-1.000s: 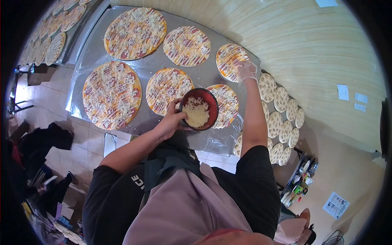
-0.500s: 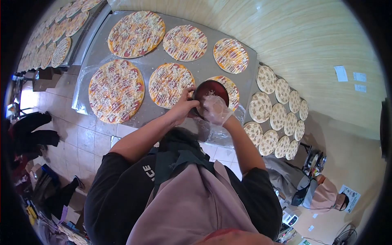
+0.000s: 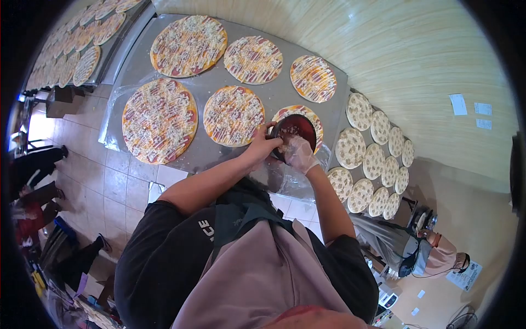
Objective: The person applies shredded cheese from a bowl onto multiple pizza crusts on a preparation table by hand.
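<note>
A dark round bowl (image 3: pixel 305 127) with a reddish inside is tilted above the table, with some whitish crumbled topping in it. My left hand (image 3: pixel 263 147) grips its left rim, thumb on the near side. My right hand (image 3: pixel 301 156), in a clear plastic glove, reaches into the bowl with its fingers curled; what they hold is hidden. Beneath the bowl, a small pizza (image 3: pixel 280 114) is partly covered. Just left of it lies a medium pizza (image 3: pixel 234 116) with sauce stripes and pale crumbs.
More topped pizzas, such as a large one (image 3: pixel 159 122), lie on the metal table (image 3: pixel 205 159). Several small spotted rounds (image 3: pixel 350 148) stand in rows at the right, beside the wall. A person in pink (image 3: pixel 441 256) is at the lower right. Another pizza-covered table (image 3: pixel 107 68) is upper left.
The bowl and both hands have shifted slightly right and down in view, along with a small shift of the whole scene. My right hand stays in the bowl.
</note>
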### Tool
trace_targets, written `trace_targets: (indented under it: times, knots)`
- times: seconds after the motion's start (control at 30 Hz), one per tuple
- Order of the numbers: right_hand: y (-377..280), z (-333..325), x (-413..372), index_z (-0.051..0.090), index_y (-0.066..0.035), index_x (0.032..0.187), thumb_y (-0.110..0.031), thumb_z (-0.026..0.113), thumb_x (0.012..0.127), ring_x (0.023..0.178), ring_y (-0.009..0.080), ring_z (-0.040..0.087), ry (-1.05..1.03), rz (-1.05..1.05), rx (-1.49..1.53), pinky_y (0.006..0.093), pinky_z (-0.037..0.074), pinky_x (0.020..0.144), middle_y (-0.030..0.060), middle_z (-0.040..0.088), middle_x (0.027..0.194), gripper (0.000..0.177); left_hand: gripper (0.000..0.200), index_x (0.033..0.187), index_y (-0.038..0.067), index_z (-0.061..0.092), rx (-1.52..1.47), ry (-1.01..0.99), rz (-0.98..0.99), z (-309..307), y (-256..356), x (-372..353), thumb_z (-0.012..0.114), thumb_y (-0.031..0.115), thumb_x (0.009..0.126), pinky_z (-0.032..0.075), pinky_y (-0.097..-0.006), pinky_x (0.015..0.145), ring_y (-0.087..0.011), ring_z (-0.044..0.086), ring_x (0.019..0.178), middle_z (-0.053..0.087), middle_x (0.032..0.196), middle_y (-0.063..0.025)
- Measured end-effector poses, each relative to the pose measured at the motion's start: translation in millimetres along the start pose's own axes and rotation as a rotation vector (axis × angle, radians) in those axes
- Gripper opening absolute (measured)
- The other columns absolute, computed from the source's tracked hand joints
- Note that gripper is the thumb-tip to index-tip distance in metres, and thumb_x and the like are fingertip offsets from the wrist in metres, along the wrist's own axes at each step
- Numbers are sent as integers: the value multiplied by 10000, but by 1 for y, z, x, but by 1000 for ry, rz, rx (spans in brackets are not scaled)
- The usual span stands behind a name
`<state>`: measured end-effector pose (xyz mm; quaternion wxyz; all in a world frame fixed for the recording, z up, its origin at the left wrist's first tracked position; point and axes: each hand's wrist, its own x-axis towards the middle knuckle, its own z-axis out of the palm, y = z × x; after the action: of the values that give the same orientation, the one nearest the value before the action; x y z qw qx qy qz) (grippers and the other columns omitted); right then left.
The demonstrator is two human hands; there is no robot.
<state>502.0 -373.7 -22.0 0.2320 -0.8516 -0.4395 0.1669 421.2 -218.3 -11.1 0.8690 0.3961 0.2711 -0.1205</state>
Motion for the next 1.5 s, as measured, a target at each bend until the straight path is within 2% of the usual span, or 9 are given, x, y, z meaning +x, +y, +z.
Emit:
trace_targets:
  times: [0.1,0.23,0.43,0.77,0.97,1.03,1.07,1.13,1.5]
  knots:
    - [17,-13,12,619,-22,902,-101,639,695,758,297,615,112,5,-21,370,486,682,165,624,821,222,697,1331,120,249,-59,-2,5,2,5,15,588,74,724,559,-379,557,-209,573,813,500,1024,-118]
    - [42,-50,42,643,-25,956,-52,641,734,741,165,621,158,322,576,310,502,652,68,647,832,223,684,1315,127,223,-137,-31,-12,13,23,37,574,64,731,583,-421,603,-253,552,890,449,1084,-137]
    - [95,-114,100,601,26,986,7,634,750,769,149,609,261,616,955,281,507,647,76,625,860,239,625,1291,151,232,-208,-14,-16,28,28,81,546,64,758,556,-477,715,-244,508,978,429,1096,-103]
    - [197,-97,196,565,31,1062,-2,619,766,718,137,602,289,674,814,243,506,617,101,621,853,303,647,1308,169,231,-256,43,-5,-20,47,57,562,63,762,555,-460,681,-268,494,1014,409,1152,-113]
    - [274,-66,218,630,-21,1023,-36,624,753,668,198,622,246,628,272,297,532,585,128,629,870,270,663,1349,160,187,-141,40,-53,-47,49,27,499,49,775,534,-446,744,-275,514,1048,433,1194,-129]
    - [309,-66,209,655,-46,977,-90,628,755,623,169,613,147,337,-305,285,500,553,79,643,802,228,677,1354,169,189,-157,22,-63,-52,52,18,496,38,765,534,-446,750,-273,502,1070,429,1200,-128]
    - [312,-73,207,655,-46,977,-90,628,755,623,169,613,142,334,-307,285,500,553,79,643,802,228,689,1351,170,203,-180,28,-57,-54,51,16,513,33,751,546,-428,727,-251,515,1026,428,1165,-118]
    - [308,-86,200,669,-83,974,-126,647,740,686,150,618,258,806,655,279,498,607,56,659,818,239,701,1349,172,217,-209,36,-54,-57,50,12,529,28,737,558,-410,704,-229,527,983,428,1130,-109]
    - [293,-110,240,697,-94,922,-176,651,765,633,160,584,91,663,-253,300,490,593,63,662,802,183,713,1352,173,222,-182,34,-55,-54,42,13,543,26,732,561,-376,679,-236,534,982,418,1170,-123]
